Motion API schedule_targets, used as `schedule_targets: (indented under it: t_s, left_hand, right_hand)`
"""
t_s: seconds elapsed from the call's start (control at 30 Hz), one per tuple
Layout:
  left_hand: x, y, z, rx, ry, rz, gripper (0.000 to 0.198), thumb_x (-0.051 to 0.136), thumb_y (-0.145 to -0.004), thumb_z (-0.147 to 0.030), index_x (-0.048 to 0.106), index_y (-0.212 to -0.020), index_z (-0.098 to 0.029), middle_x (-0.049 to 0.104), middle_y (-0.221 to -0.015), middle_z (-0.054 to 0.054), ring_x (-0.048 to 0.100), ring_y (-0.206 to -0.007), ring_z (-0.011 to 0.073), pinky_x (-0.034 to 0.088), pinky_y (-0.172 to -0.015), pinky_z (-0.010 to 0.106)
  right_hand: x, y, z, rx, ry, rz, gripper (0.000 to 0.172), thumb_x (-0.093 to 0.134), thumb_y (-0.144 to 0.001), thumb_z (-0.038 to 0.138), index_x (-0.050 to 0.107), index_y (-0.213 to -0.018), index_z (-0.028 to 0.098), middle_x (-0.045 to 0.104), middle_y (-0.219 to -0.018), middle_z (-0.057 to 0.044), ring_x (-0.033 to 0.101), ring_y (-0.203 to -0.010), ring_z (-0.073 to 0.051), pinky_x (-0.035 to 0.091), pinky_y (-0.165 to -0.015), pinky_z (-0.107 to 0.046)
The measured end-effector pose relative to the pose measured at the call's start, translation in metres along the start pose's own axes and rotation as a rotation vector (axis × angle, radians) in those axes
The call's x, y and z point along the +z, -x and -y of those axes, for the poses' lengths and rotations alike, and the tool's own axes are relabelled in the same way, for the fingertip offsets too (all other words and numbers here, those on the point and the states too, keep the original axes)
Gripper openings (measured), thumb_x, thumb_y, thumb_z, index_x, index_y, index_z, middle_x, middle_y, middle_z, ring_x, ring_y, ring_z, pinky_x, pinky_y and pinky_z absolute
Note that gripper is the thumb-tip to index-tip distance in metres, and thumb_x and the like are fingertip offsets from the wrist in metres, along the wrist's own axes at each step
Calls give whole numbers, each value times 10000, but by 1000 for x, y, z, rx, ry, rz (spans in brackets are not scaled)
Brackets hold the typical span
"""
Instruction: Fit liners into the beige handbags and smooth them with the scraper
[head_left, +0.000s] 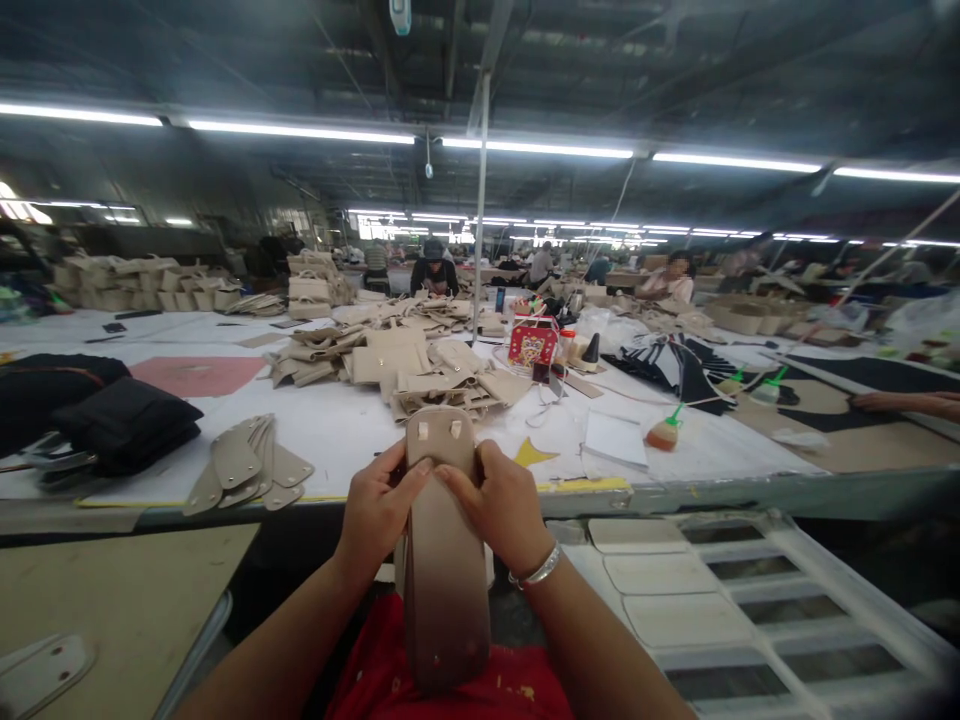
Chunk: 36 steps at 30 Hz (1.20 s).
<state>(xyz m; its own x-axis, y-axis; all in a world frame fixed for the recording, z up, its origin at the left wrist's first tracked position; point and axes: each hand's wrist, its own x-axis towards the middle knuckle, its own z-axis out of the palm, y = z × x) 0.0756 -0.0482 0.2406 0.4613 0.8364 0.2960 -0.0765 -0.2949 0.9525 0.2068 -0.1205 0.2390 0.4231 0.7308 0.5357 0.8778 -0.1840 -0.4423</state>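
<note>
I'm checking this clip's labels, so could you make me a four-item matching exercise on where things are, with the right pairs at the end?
Things:
1. Long tan piece
2. Silver bracelet
3. Pink sheet
4. Bottle with orange-brown contents

Places:
A. Lying flat on the left part of the white table
B. Around the wrist of the right hand
C. Just right of the white paper pad
D. Held between the left hand and the right hand

Right pairs: 1-D, 2-B, 3-A, 4-C
</note>
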Motion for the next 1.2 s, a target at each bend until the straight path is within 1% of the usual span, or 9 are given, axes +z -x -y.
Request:
schedule_targets:
  t_s: [0.23, 0.37, 0.47, 0.57, 0.7, 0.8, 0.97, 1.07, 1.2]
  left_hand:
    - [-7, 8, 3, -67, 52, 114, 451, 620, -755, -400, 600, -1137, -162, 673, -862, 44, 596, -662, 168, 475, -581, 235]
    - [-18, 0, -1, 79, -36, 99, 679, 673, -695, -345, 439, -1315, -199, 614, -1073, 89, 613, -749, 189, 491, -615, 252]
    - [-30, -15, -10, 229, -130, 283, 751, 714, -628, -286, 431, -1320, -213, 550, -1199, 99, 596, -882, 218, 486, -738, 277]
    - [-38, -25, -12, 234, -211, 453, 543, 698, -641, -295, 558, -1151, -175, 611, -1044, 59, 562, -918, 218, 454, -788, 273]
    - [-35, -16, 1, 155, -316, 405, 441, 692, -665, -349, 568, -1044, -160, 588, -873, 14, 524, -770, 159, 424, -672, 235]
    - [-31, -7, 13, 102, -313, 332, 434, 696, -663, -369, 570, -1023, -163, 568, -843, 1, 503, -746, 144, 410, -647, 222]
    - [-39, -7, 26, 22, -245, 356, 469, 708, -648, -399, 557, -1027, -166, 543, -781, -15, 488, -685, 123, 398, -579, 201]
    - [-44, -9, 33, -14, -124, 429, 447, 601, -729, -508, 550, -1002, -158, 539, -745, -8, 494, -604, 114, 406, -514, 206]
    - [-43, -11, 42, -182, -28, 416, 480, 385, -824, -608, 528, -822, -150, 477, -562, -25, 448, -427, 103, 379, -399, 216]
  right_hand:
    - [3, 6, -3, -47, -421, 173, 402, 326, -912, 463, 561, -779, 165, 602, -678, -39, 503, -593, -129, 312, -532, -240]
    - [5, 15, -6, -43, -711, 272, 406, 325, -910, 478, 549, -784, 164, 581, -690, -15, 481, -608, -114, 351, -543, -226]
    - [5, 17, -9, -32, -833, 413, 384, 345, -900, 492, 532, -806, 170, 548, -653, 8, 458, -536, -92, 353, -503, -216]
    - [4, 16, -12, -15, -796, 549, 363, 376, -887, 501, 526, -823, 176, 494, -577, 37, 407, -433, -72, 314, -431, -204]
    - [1, 11, -16, -71, -534, 307, 316, 519, -828, 473, 543, -912, 169, 471, -588, 38, 430, -509, -94, 352, -480, -215]
    - [-2, 11, -12, -220, -283, 105, 406, 567, -816, 396, 505, -1153, 179, 553, -809, -27, 508, -649, -124, 430, -592, -249]
    - [-5, 15, -1, -503, -29, 51, 307, 471, -881, 265, 571, -1162, 194, 551, -1003, -102, 529, -862, -181, 455, -768, -316]
    - [-2, 16, 2, -522, -24, 41, 217, 501, -860, 237, 613, -1039, 185, 559, -954, -94, 502, -890, -204, 430, -795, -351]
    - [4, 10, 0, -449, -170, 230, 47, 538, -831, 199, 571, -855, 177, 545, -858, -55, 497, -833, -173, 415, -734, -299]
